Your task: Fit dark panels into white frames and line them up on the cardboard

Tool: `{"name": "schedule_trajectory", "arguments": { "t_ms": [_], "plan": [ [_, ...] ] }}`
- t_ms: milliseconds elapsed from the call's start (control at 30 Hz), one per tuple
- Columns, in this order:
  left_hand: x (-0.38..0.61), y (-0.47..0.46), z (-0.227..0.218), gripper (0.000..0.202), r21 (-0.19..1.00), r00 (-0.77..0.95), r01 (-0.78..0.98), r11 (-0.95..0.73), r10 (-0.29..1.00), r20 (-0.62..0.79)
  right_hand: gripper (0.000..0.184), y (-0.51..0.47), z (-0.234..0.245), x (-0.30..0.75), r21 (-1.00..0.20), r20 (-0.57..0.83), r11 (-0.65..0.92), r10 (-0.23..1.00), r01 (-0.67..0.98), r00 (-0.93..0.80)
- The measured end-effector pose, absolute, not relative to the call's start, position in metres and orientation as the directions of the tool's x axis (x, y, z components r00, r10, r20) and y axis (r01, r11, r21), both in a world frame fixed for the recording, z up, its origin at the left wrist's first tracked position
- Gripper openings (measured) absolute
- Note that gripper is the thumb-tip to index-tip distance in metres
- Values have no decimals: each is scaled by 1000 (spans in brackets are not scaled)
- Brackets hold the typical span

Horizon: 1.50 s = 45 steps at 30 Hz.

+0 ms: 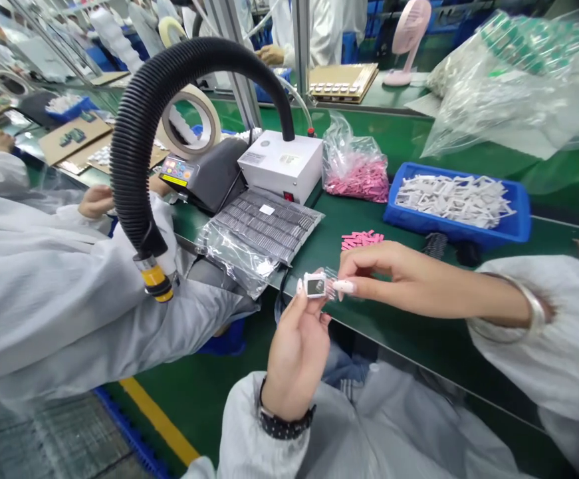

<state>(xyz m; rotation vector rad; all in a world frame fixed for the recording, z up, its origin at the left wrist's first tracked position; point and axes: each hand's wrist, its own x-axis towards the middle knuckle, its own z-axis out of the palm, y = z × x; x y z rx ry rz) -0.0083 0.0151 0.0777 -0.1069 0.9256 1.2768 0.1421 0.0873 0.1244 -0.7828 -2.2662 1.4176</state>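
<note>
One small white-framed module (316,285), squarish, dark face up, is pinched by thumb and fingers of the left hand (299,346) at the near edge of the smooth green surface (399,326). A thin clear film (331,282) beside it is pinched by the right hand (369,273); its exact edges can't be told, too blurred. Loose pink strips (361,239) are heaped behind. More are bagged in crinkled clear plastic (356,176). Slim white plastic pieces (453,199) are piled in a rectangular blue bin (419,222). Rows of dark parts are wrapped in a glossy flat pack (274,223), set in front of a boxy white metal unit (279,163). A ribbed black hose (130,146) is arched from the unit, its end fitted with a yellow nozzle (155,278). The green floor is crossed by a yellow stripe (159,419). Alongside, a co-worker in pale, creased fabric (44,293) is seated.
</note>
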Motion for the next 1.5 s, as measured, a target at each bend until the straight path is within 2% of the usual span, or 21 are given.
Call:
{"name": "schedule_trajectory", "arguments": {
  "t_ms": [167, 467, 733, 1133, 1500],
  "plan": [
    [0, 12, 79, 24, 427, 4, -833, 352, 775, -632, 28, 85, 130, 148, -781, 20, 516, 584, 351, -812],
    [6, 10, 80, 24, 453, 2, -822, 345, 797, -604, 27, 83, 126, 146, -680, 117, 646, 562, 346, -819],
    [7, 11, 82, 28, 458, -2, -823, 336, 804, -594, 21, 84, 123, 145, -644, 126, 660, 591, 387, -797],
    [10, 9, 75, 23, 501, -1, -802, 326, 837, -547, 19, 83, 119, 145, -562, 112, 680, 627, 471, -771],
    [15, 7, 68, 18, 641, -142, -744, 186, 894, -425, 22, 82, 121, 141, -557, 116, 653, 672, 512, -731]
  ]
}}
